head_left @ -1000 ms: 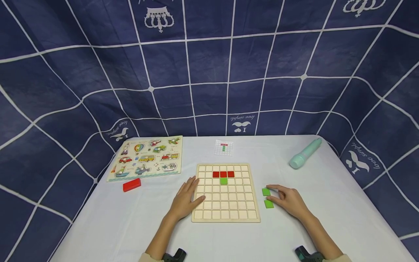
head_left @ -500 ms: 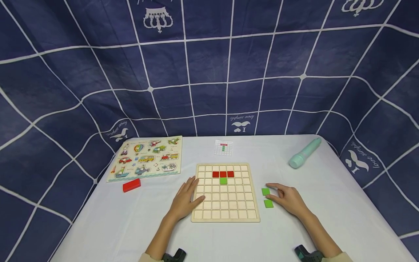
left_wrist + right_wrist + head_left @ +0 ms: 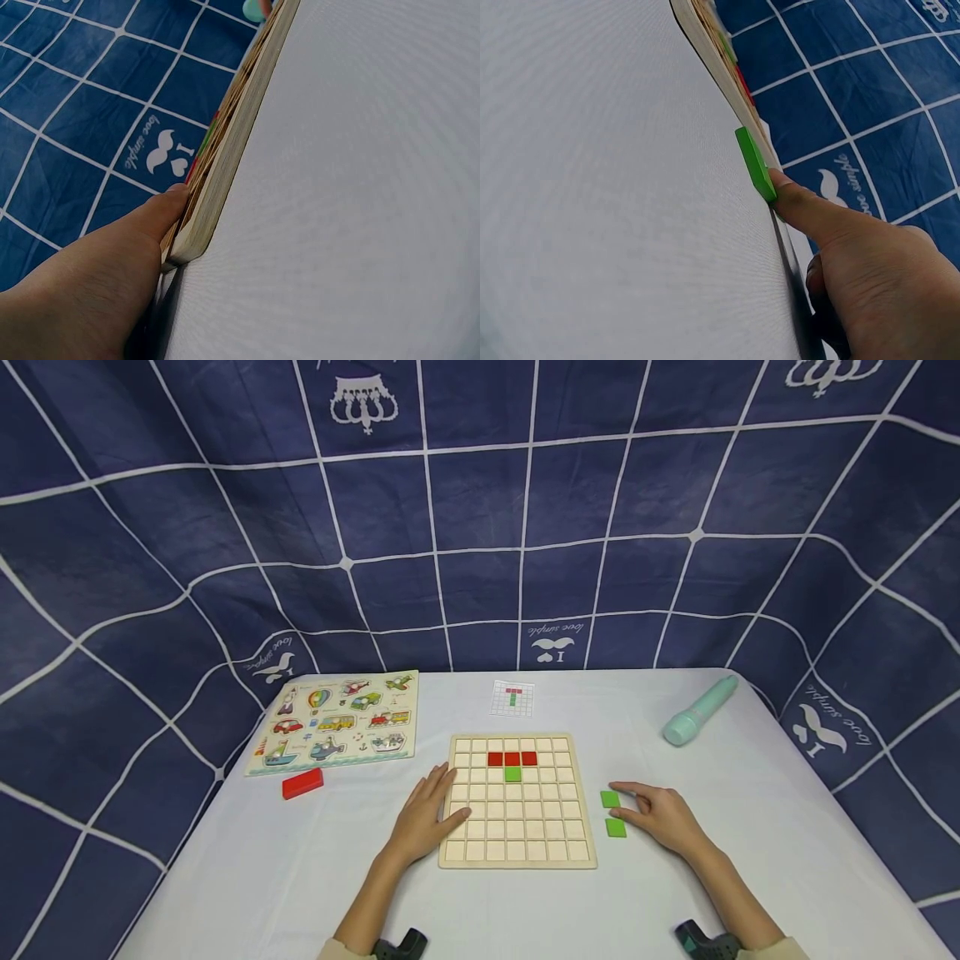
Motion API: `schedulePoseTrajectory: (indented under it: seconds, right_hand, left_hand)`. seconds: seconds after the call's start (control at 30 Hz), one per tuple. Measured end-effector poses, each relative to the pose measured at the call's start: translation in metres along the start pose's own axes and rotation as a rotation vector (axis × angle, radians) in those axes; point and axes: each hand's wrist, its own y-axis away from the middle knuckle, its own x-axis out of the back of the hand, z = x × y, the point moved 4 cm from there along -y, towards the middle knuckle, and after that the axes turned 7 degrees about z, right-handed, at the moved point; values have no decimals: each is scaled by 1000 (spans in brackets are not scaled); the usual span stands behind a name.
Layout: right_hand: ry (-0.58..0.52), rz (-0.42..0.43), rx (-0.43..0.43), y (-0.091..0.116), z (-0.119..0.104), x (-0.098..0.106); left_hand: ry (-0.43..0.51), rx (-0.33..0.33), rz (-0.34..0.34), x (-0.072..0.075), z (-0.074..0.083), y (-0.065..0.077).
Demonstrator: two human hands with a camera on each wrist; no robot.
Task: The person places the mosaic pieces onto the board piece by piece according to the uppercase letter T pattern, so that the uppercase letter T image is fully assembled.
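A wooden grid board [image 3: 517, 852] lies flat on the white table. It bears three red tiles [image 3: 512, 759] in a row, with one green tile [image 3: 513, 774] under the middle one. My left hand [image 3: 422, 818] rests on the board's left edge, thumb over the rim; in the left wrist view this thumb [image 3: 161, 214] lies along the board's side. To the right of the board, my right hand [image 3: 663, 818] has thumb and index finger at opposite edges of a loose green tile [image 3: 609, 799]. Another green tile [image 3: 616, 828] lies nearer, just beside the thumb [image 3: 802, 202].
A small printed card [image 3: 513, 700] with a T pattern lies behind the board. At the left are a vehicle picture puzzle [image 3: 337, 721] and a red block [image 3: 302, 783]. A mint-green microphone-shaped object [image 3: 699, 712] lies at the back right. Blue curtain [image 3: 480, 527] surrounds the table.
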Motion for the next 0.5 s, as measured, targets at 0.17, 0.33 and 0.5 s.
schedulePoseTrajectory:
  seconds: [0.17, 0.33, 0.5]
  right_hand:
    - [8, -12, -10, -1, 0, 0]
    - [14, -12, -16, -1, 0, -1]
    - [4, 9, 0, 0, 0, 0]
  left_hand:
    - [3, -3, 4, 0, -1, 0]
    - [-1, -5, 3, 0, -1, -1]
    - [-5, -6, 0, 0, -1, 0]
